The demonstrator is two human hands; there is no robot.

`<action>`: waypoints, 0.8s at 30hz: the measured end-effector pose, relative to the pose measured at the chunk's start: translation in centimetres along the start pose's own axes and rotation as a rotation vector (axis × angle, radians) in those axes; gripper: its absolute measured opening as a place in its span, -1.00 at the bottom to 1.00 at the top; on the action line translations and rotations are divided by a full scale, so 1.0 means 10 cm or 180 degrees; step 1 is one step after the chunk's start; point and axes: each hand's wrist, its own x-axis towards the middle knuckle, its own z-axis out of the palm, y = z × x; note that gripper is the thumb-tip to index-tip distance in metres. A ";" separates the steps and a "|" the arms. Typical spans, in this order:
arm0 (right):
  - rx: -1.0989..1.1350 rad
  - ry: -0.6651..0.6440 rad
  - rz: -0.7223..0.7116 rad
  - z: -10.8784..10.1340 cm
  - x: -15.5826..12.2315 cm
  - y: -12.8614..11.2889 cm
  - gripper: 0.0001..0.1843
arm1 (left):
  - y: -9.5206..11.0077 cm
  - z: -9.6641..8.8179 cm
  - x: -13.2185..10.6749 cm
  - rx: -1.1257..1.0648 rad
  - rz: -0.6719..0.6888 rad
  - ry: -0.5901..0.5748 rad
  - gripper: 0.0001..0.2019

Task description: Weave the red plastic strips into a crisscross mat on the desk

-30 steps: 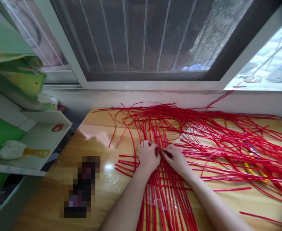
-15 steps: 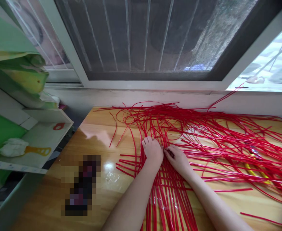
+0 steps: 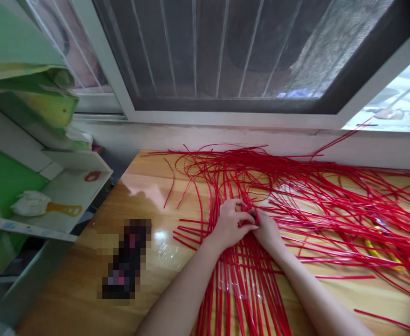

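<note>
Together, left hand (image 3: pixel 230 225) and right hand (image 3: pixel 267 229) pinch red strips (image 3: pixel 246 266), grip closed.

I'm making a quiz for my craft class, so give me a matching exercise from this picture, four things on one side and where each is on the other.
Things:
1. red strips
2. left hand
3. window screen
4. white shelf

Places:
A. off the table's left edge
B. behind the table, above the sill
C. spread over the wooden table
D. on the woven strips, touching the right hand

Pairs: 1-C, 2-D, 3-B, 4-A
</note>
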 end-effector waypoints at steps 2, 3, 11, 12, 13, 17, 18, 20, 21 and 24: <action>0.0027 -0.0037 -0.0015 0.00 0.00 0.02 -0.86 | 0.00 0.00 -0.02 -0.0035 0.0278 -0.0039 -0.92; 0.0030 -0.0048 -0.0040 0.00 0.00 0.03 -0.87 | 0.00 0.00 -0.02 -0.0032 0.0373 -0.0008 -0.92; 0.0124 -0.0114 -0.0485 -0.05 -0.02 -0.01 -0.85 | -0.08 -0.01 -0.01 -0.0026 -0.0369 0.0883 -0.83; 0.0098 -0.0118 -0.0494 -0.06 -0.03 -0.03 -0.86 | -0.10 -0.02 -0.01 -0.0073 -0.0469 0.0931 -0.82; 0.0065 -0.0110 -0.0504 -0.07 -0.04 -0.06 -0.86 | -0.12 -0.03 -0.01 -0.0150 -0.0560 0.0964 -0.81; 0.0000 0.0005 -0.0448 -0.07 -0.08 -0.13 -0.83 | -0.22 -0.04 -0.03 -0.0737 -0.1023 0.1172 -0.72; 0.0012 0.0074 -0.0364 -0.06 -0.08 -0.13 -0.79 | -0.23 -0.05 -0.03 -0.0845 -0.1112 0.1243 -0.70; 0.0001 0.0284 -0.0250 -0.04 -0.10 -0.14 -0.68 | -0.23 -0.06 -0.06 -0.0893 -0.1167 0.1360 -0.70; -0.0034 0.0373 -0.0293 -0.03 -0.10 -0.15 -0.63 | -0.21 -0.07 -0.07 -0.0862 -0.1145 0.1392 -0.71; -0.0166 0.0298 -0.0754 0.00 -0.10 -0.16 -0.63 | -0.12 -0.09 -0.10 -0.0828 -0.0986 0.1384 -0.71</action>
